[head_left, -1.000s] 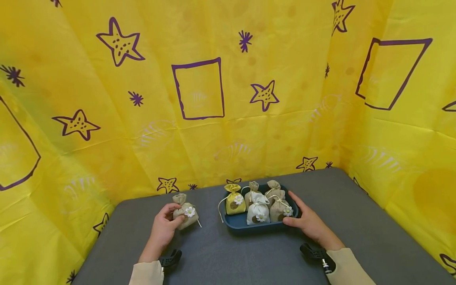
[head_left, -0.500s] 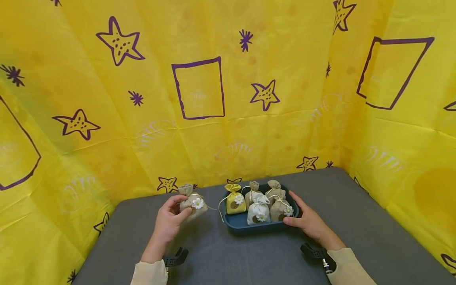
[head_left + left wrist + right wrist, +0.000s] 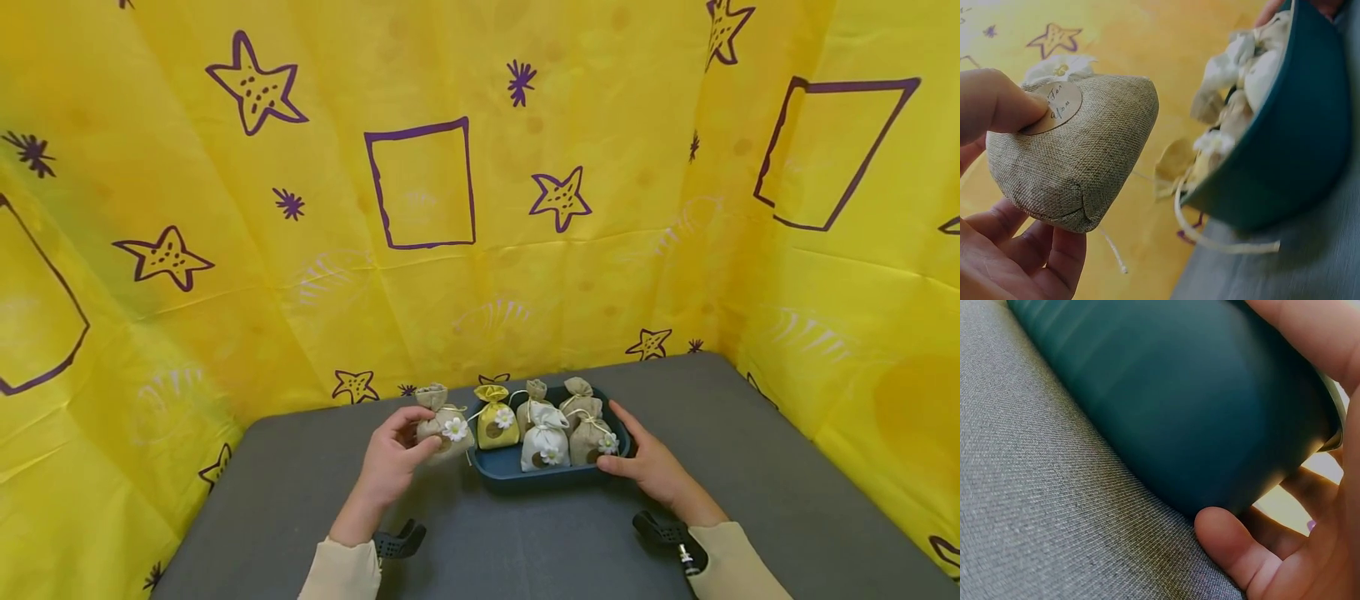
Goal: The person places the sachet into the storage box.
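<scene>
My left hand (image 3: 390, 458) pinches a beige burlap sachet (image 3: 452, 450) between thumb and fingers, up at the left end of a dark blue tray (image 3: 517, 481). A white daisy and a thin cord decorate this sachet; in the left wrist view its round brown label (image 3: 1060, 109) shows under the thumb. Around the tray's right end curls my right hand (image 3: 656, 468), thumb toward the front and fingers behind. Inside the tray stand a yellow sachet (image 3: 491, 421), a white sachet (image 3: 542, 446) and several beige sachets (image 3: 587, 442), drawn tight at their necks.
A dark grey cloth-covered table (image 3: 510, 542) carries the tray. Close behind and to the right rises a yellow curtain (image 3: 420, 317) printed with purple stars and frames. The yellow sachet's cord hangs out over the tray's left edge. Black wrist mounts (image 3: 401, 540) sit below both hands.
My left hand has lifted the beige sachet and carried it rightward from the table at the left to the tray's left end. The right hand and tray have stayed put.
</scene>
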`<state>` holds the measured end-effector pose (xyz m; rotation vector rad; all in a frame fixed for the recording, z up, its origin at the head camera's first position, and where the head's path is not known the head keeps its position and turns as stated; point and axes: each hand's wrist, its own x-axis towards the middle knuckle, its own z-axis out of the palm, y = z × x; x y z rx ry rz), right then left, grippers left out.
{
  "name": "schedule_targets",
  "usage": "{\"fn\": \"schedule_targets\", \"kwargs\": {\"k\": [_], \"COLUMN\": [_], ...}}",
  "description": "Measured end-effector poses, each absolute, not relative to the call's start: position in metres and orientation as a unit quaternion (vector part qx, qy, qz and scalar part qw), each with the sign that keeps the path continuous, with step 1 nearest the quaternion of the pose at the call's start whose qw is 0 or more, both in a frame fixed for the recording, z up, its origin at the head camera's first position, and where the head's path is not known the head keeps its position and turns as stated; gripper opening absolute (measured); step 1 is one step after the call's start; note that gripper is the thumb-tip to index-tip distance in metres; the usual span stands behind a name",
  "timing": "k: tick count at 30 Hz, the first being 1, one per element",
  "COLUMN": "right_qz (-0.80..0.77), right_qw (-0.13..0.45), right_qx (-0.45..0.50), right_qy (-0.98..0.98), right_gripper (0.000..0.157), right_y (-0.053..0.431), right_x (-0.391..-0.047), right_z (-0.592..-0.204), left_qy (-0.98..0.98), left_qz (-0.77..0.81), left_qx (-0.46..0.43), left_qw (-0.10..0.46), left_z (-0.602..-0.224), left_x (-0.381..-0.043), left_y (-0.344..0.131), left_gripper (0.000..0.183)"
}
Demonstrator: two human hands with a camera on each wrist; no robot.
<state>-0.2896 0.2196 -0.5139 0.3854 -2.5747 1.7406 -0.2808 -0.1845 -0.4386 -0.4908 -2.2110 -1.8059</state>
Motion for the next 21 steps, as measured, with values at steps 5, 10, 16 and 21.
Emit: {"fn": "schedule_targets", "kwargs": {"k": [5,10,16,21], "right_qz": [0.557,0.557,0.562,0.564], "right_qw": [0.011,0.010,0.007,0.005], "right_qx": [0.128,0.124,0.120,0.119], "right_qy": [-0.821,-0.821,-0.819,-0.817], "right_gripper": [0.094,0.094,0.094,0.094], "right_y": [0.220,0.220,0.221,0.220], "right_x": [-0.290,-0.290,-0.291,-0.291], "right_z": [-0.515,-0.516,-0.517,-0.516], "left_qy": [-0.746,-0.728,-0.716,-0.730], "left_qz": [-0.632,-0.653,-0.665,-0.657], "left_qx": [-0.182,-0.193,-0.200,-0.180], "left_qw": [0.101,0.083,0.071,0.056], "left_z": [-0.437,-0.435,-0.441,-0.455], "left_x": [-0.286,-0.290,-0.297,-0.304], "left_y": [-0.161,-0.139,-0.121,-0.115], "left_gripper": [0.031,0.031,0.031,0.030]}}
